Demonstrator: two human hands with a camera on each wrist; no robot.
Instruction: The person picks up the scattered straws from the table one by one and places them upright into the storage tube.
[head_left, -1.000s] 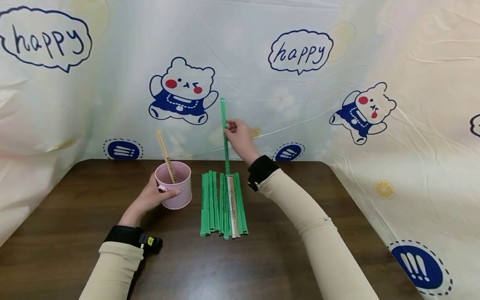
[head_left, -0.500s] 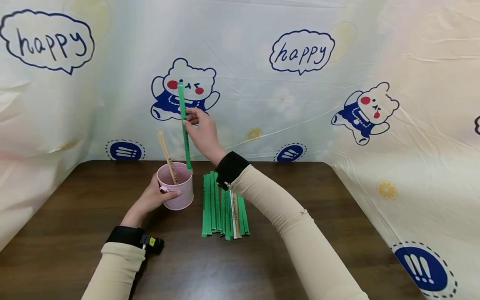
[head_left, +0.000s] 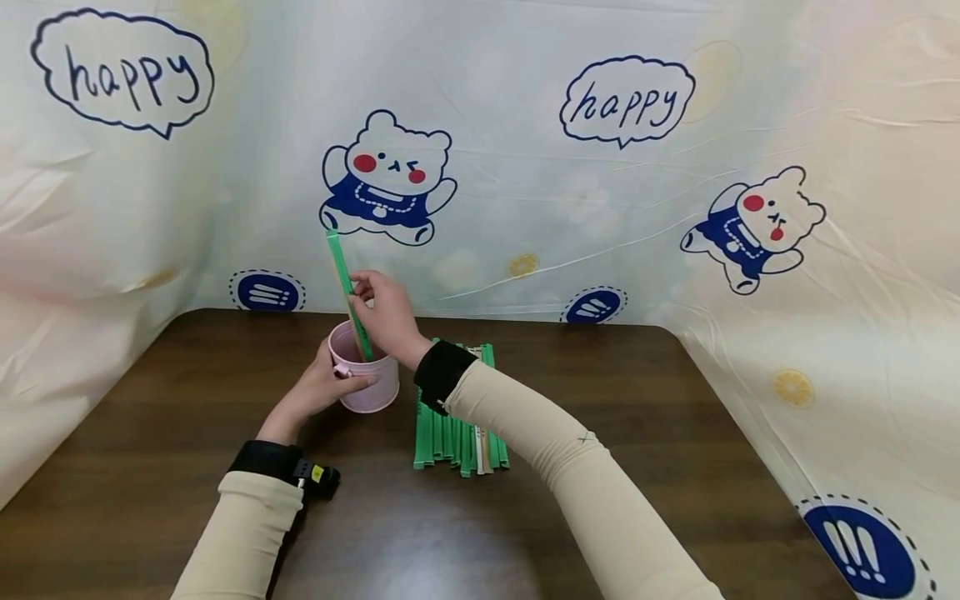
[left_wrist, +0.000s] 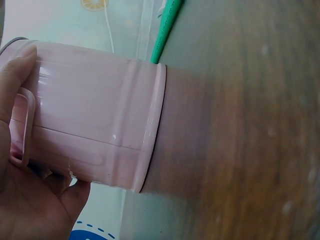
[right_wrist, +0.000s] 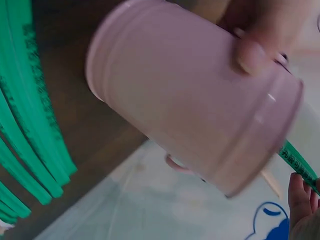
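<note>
My left hand (head_left: 318, 385) grips a small pink metal bucket (head_left: 375, 392), its thumb across the front near the little side handle; the left wrist view shows the fingers curled round the wall. My right hand (head_left: 386, 317) pinches a long, thin, green paper-wrapped stick (head_left: 340, 265) above the bucket. The stick leans left, its lower end inside the rim. A beige stick (right_wrist: 271, 184) also juts from the bucket, mostly hidden behind the green one in the head view. The bucket's inside is largely covered.
Right of the bucket, under my right wrist, several green wrapped sticks (head_left: 442, 442) lie side by side on the brown table (head_left: 420, 542), with a white and a beige one among them. A printed sheet (head_left: 495, 167) hangs behind the table's back edge.
My right hand has carried the green stick left from above the row to the bucket and lowered its end inside. The left hand still holds the bucket; the head view has shifted slightly.
</note>
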